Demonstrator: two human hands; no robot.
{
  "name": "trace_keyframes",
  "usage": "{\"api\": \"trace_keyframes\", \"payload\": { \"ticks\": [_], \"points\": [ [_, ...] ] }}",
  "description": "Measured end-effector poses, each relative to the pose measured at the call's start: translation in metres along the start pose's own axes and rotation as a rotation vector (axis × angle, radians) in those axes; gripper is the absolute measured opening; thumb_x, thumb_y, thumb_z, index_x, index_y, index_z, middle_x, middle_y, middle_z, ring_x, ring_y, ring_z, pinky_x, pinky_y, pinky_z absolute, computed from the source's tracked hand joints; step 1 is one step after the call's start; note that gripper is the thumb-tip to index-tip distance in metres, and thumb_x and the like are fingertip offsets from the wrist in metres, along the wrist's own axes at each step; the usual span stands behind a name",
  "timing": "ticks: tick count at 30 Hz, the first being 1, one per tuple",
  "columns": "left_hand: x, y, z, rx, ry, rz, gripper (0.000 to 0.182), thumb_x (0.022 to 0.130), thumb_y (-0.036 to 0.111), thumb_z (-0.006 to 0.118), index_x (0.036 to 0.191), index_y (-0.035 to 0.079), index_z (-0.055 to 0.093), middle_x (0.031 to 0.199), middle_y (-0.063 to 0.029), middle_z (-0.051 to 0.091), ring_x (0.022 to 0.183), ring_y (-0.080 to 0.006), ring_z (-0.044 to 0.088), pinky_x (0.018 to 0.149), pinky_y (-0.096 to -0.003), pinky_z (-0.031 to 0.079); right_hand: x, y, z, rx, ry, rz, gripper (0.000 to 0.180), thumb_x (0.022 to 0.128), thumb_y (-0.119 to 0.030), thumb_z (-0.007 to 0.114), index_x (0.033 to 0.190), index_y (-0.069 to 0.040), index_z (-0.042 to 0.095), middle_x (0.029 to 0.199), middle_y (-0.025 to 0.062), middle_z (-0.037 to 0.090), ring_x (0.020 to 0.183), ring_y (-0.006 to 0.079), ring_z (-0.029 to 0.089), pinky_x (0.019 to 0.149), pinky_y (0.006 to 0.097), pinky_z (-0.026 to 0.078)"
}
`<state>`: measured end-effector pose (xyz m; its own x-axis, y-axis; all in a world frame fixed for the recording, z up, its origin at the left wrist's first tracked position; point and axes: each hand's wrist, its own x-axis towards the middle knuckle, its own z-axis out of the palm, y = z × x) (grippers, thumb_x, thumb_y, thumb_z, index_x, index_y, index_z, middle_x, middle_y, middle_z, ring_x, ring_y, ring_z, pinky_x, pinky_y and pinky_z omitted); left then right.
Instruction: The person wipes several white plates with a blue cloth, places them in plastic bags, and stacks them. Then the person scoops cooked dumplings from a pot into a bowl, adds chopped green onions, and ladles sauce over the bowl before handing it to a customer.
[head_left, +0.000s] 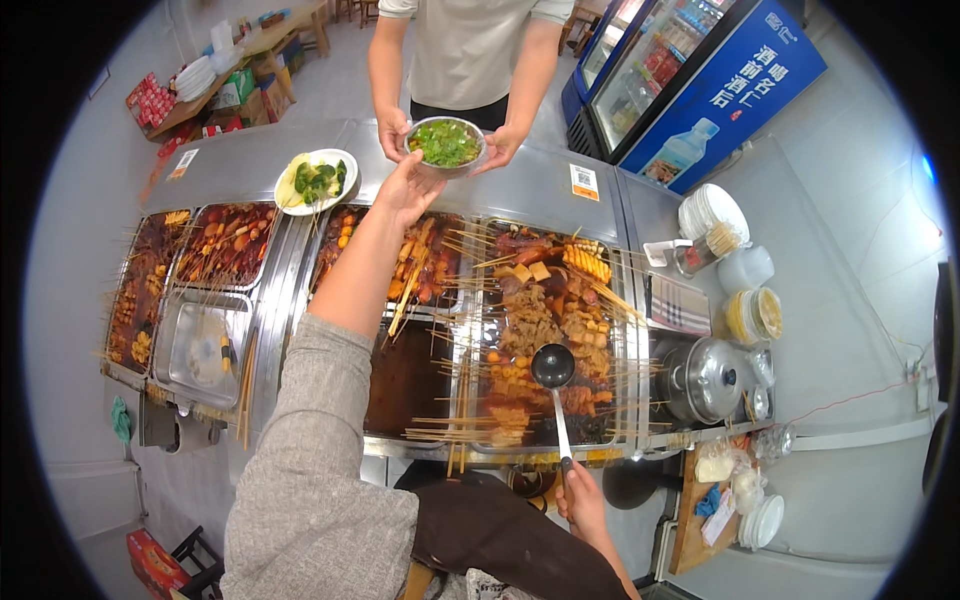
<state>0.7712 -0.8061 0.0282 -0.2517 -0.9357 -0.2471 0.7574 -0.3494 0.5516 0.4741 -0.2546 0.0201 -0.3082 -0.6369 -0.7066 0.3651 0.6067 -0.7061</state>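
Note:
My left hand (409, 191) reaches across the steel counter and grips the near left rim of a metal bowl (459, 172), thumb on the edge. Chopped green herbs (448, 144) cover the food inside. Both hands of a person opposite also hold this bowl, at its left and right sides. Low at the front, my right hand (582, 499) is closed around the dark handle of a ladle (554, 367). The ladle's black cup hangs over a tray of skewered food in brown broth (534, 330). My left forearm hides part of the middle trays.
A white plate of broccoli and potato slices (326, 209) rests left of the bowl. Skewer sticks (431, 433) jut over tray edges. An emptied steel tray (169, 352) sits left. At right stand a lidded pot (709, 379), a skewer jar (694, 259) and stacked plates (724, 206).

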Motion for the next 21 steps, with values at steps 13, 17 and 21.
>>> {"api": "trace_keyframes", "payload": {
  "ticks": [13, 17, 21],
  "points": [
    [-0.003, -0.014, 0.044, 0.069, 0.113, 0.046, 0.089, 0.097, 0.052, 0.066, 0.154, -0.001, 0.023, 0.157, -0.0245, 0.026, 0.149, -0.0396, 0.03, 0.117, -0.0504, 0.039, 0.015, 0.013, -0.005, -0.202, 0.026, -0.106, 0.046, 0.106, -0.02, 0.055, 0.15, -0.005, 0.049, 0.072, 0.0018, 0.059, 0.051, 0.0074, 0.047, 0.045, 0.0231, 0.037],
    [-0.105, -0.049, 0.003, 0.077, -0.291, -0.046, 0.068, 0.106, 0.05, 0.051, 0.15, 0.0, 0.038, 0.134, -0.0166, 0.057, 0.126, -0.0291, 0.059, 0.104, -0.0421, 0.052, 0.02, 0.023, 0.0, -0.455, -0.093, -0.394, 0.044, 0.104, -0.013, 0.06, 0.147, -0.008, 0.055, 0.087, 0.0006, 0.065, 0.065, 0.0057, 0.053, 0.059, 0.0218, 0.046],
    [-0.267, -0.09, -0.065, -0.016, -0.2, -0.159, 0.053, 0.109, 0.046, 0.045, 0.141, 0.004, 0.053, 0.119, -0.0061, 0.069, 0.108, -0.0192, 0.067, 0.095, -0.0351, 0.054, 0.034, 0.022, 0.028, -0.826, -0.277, -0.552, 0.048, 0.097, -0.023, 0.066, 0.144, -0.017, 0.059, 0.11, 0.0113, 0.07, 0.09, 0.0221, 0.068, 0.084, 0.0332, 0.054]
  ]
}}
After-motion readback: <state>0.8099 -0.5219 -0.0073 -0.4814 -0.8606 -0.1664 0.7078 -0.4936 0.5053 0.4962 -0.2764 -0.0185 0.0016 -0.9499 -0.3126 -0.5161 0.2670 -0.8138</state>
